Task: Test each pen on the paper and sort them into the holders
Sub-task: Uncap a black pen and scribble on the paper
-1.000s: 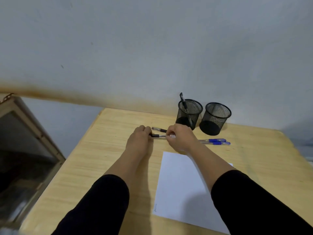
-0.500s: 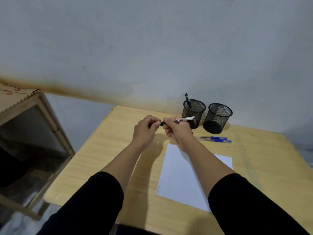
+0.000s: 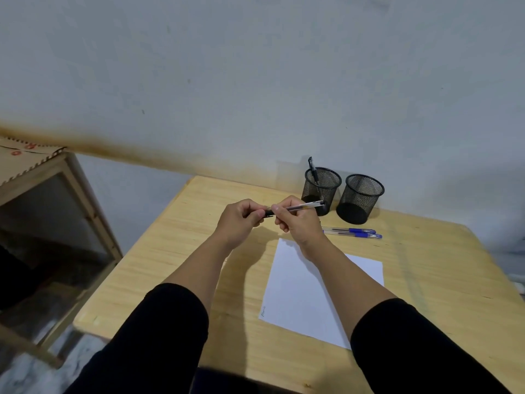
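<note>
Above the wooden table, both hands hold one clear-barrelled pen (image 3: 305, 206) with a black cap, roughly level. My left hand (image 3: 241, 218) grips its black cap end. My right hand (image 3: 295, 221) pinches the barrel just to the right of that. A white sheet of paper (image 3: 301, 294) lies below the hands, with a small scribble at its near left corner. Two blue-capped pens (image 3: 350, 232) lie side by side behind the paper. Two black mesh holders stand at the back: the left holder (image 3: 323, 186) has one black pen in it, the right holder (image 3: 360, 199) shows none.
The wooden table (image 3: 181, 265) ends at the wall behind the holders. A glass-sided wooden cabinet (image 3: 48, 223) stands on the floor to the left of the table.
Both hands lifted a pen from the table up into the air in front of the holders. A second black pen seen on the table a second ago is now hidden.
</note>
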Action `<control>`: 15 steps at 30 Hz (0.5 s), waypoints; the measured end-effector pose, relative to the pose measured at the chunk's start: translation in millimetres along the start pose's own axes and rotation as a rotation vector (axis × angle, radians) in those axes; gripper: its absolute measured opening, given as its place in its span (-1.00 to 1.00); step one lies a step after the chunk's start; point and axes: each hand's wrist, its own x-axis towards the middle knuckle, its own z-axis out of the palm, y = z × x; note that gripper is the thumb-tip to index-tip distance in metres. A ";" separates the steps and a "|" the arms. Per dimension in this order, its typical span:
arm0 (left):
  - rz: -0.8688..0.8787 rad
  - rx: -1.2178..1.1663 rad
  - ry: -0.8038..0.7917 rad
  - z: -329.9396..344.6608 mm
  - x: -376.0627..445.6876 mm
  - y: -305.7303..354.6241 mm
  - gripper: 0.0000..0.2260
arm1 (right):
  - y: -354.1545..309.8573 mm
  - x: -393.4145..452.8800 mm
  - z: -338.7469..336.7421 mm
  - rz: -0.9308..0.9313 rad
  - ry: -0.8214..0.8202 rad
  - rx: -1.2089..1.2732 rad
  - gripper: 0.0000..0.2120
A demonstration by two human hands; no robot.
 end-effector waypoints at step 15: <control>-0.116 0.253 0.272 -44.5 9.5 -25.1 -0.91 | -21.3 11.3 -43.0 -0.080 0.128 -0.056 -0.78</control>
